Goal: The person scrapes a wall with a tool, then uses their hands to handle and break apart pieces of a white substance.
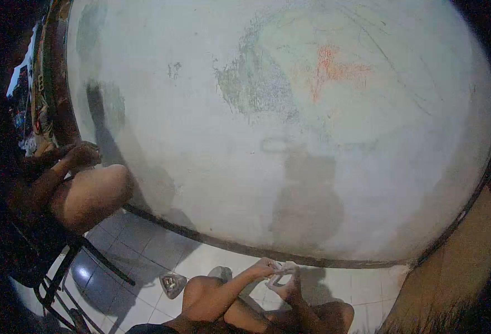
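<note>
A small pale object [281, 274] is pinched between left hand [263, 268] and right hand [288, 283]; fingers closed; it should be kept steady above the knees [201, 286].

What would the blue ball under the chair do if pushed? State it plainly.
The blue ball looks round and smooth, so it would probably roll easily across the tiled floor. The chair legs beside it would likely stop it soon. It appears inflated, so probably light for its size.

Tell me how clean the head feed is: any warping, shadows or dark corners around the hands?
Head view: strong fisheye bows the wall; corners vignette to black; light is dim and bluish; a soft shadow sits above both hands, left and right, which look small and blurry.
</note>
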`<control>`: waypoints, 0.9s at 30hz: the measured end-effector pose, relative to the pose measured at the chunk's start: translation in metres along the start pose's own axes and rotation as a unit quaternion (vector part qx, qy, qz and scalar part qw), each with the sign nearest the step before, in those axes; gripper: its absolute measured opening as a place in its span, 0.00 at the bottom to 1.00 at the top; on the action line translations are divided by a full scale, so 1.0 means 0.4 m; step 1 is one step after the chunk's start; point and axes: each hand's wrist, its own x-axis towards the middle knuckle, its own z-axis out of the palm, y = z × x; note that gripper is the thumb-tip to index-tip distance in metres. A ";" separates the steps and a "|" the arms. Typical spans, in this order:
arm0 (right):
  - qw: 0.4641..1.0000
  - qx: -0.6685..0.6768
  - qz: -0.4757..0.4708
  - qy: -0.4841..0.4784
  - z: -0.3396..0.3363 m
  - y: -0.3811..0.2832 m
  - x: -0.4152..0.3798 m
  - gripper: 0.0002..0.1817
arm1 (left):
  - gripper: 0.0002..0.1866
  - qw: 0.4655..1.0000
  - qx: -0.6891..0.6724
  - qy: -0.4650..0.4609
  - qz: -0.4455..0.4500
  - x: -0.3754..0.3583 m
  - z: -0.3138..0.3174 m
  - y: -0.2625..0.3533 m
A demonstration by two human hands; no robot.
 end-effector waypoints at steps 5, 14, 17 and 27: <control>0.998 -0.057 -0.009 -0.005 0.004 -0.014 0.001 0.52 | 0.11 0.990 -0.045 0.044 0.130 0.015 0.014 -0.023; 0.996 0.038 0.080 0.016 0.026 0.119 -0.011 0.34 | 0.15 0.945 0.233 0.124 0.193 0.001 0.008 -0.020; 0.989 -0.143 0.020 0.009 0.057 0.303 -0.088 0.15 | 0.16 0.924 0.291 0.118 0.218 -0.001 0.017 -0.024; 0.989 0.129 0.071 0.009 0.008 0.310 -0.051 0.16 | 0.22 0.938 0.286 0.081 0.179 -0.034 0.005 0.018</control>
